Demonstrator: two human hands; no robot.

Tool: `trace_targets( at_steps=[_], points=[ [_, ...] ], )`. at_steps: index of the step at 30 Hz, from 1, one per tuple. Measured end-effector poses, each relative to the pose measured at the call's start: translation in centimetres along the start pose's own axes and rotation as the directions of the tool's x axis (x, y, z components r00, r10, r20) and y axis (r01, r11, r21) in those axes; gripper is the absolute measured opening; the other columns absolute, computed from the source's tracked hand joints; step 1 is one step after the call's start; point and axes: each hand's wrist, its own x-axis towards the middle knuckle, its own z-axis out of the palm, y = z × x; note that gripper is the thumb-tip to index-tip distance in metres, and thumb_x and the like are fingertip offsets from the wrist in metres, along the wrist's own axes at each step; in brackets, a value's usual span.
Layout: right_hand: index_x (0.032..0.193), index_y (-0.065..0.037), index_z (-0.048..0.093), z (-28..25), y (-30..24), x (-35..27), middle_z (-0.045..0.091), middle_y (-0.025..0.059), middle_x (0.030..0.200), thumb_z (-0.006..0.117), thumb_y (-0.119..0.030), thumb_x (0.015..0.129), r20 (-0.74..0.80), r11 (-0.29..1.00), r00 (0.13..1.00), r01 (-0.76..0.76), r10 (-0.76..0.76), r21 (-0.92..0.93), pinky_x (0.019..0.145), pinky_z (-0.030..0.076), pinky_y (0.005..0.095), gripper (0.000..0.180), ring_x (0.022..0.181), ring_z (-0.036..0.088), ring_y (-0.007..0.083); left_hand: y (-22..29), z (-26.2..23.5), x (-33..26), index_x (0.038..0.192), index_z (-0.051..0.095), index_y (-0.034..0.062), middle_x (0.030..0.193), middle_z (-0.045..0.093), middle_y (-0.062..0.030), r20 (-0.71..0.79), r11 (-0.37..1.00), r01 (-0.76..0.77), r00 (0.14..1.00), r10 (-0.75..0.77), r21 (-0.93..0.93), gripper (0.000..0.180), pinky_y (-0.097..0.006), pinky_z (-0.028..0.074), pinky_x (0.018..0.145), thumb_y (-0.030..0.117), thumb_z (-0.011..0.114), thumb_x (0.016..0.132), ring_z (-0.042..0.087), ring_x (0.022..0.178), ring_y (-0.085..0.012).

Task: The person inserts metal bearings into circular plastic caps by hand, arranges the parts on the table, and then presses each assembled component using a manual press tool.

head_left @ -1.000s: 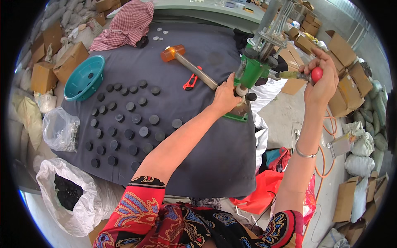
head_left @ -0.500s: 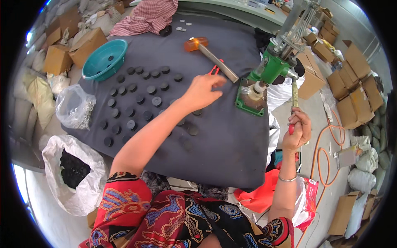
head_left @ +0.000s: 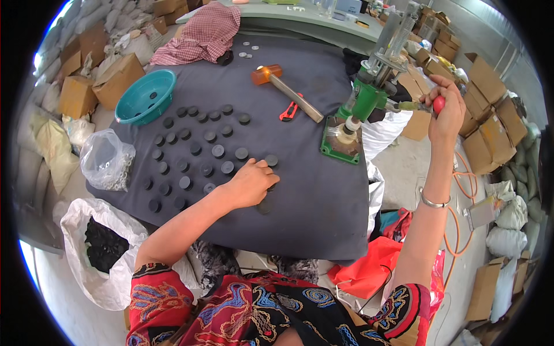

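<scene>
Many black round discs (head_left: 218,151) are spread over the dark cloth on the left and middle of the table. My left hand (head_left: 252,183) is down among them at their right side, fingers curled onto one disc that they mostly cover. Another disc (head_left: 271,161) lies just beyond the fingertips. At the right, my raised right hand (head_left: 448,106) is closed around the red knob (head_left: 439,104) of a lever on a green hand press (head_left: 366,98). A pale round die (head_left: 348,131) sits on the press base, below the ram.
A mallet (head_left: 288,95) and red-handled cutters (head_left: 291,108) lie left of the press. A teal basin (head_left: 146,98) holding a few discs, a clear bag of small parts (head_left: 107,160) and a white sack (head_left: 104,254) of black pieces stand left. Checked cloth (head_left: 199,32) lies at the back.
My left hand has drawn back from near the press to the discs, its fingers now curled down. My right hand has swung the lever upward and outward.
</scene>
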Motion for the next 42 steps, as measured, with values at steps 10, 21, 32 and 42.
trace_targets(
  at_steps=[10,21,32,42],
  points=[
    [0.096,0.010,0.061,0.6,0.0,0.8,0.051,0.0071,0.064,0.041,-0.008,0.079,0.001,0.999,1.000,-0.010,0.010,0.035,0.059,0.049,0.0311,0.032,0.056,0.048,0.0141,0.3,-0.3,14.0,0.110,0.057,-0.0001,0.088,0.064,-0.0190,-0.500,0.893,-0.054,0.843,-0.199,-0.447,0.046,-0.043,0.048,0.075,0.005,0.064,0.065,0.061,0.084,-0.0364],
    [0.098,0.011,0.060,0.2,0.2,0.8,0.050,0.0080,0.065,0.042,-0.010,0.081,0.018,0.998,1.000,0.022,-0.023,0.063,0.060,0.047,0.0317,0.032,0.057,0.047,0.0153,1.4,1.4,22.9,0.129,0.038,-0.0051,0.094,0.062,-0.0234,-0.408,0.905,0.182,0.846,-0.343,-0.384,0.069,-0.045,0.049,0.079,0.004,0.066,0.065,0.059,0.088,-0.0411],
    [0.095,0.010,0.059,0.3,0.7,-2.3,0.050,0.0078,0.065,0.038,-0.008,0.082,-0.011,0.994,0.996,0.089,-0.089,0.067,0.062,0.046,0.0314,0.030,0.058,0.046,0.0140,1.0,4.0,24.2,0.134,0.033,-0.0060,0.106,0.066,-0.0181,-0.405,0.691,0.042,0.784,-0.470,-0.721,0.080,-0.037,0.047,0.089,0.005,0.071,0.065,0.062,0.101,-0.0328],
    [0.084,0.003,0.057,-1.1,9.4,-13.5,0.053,0.0075,0.065,0.045,-0.005,0.082,-0.019,0.845,0.845,0.534,-0.535,-0.039,0.083,0.048,0.0466,0.015,0.062,0.050,0.0166,2.1,3.2,22.6,0.138,0.032,-0.0007,0.118,0.059,-0.0200,-0.421,0.674,0.089,0.718,-0.554,-0.734,0.082,-0.038,0.048,0.086,0.005,0.073,0.067,0.059,0.108,-0.0316]
  ],
)
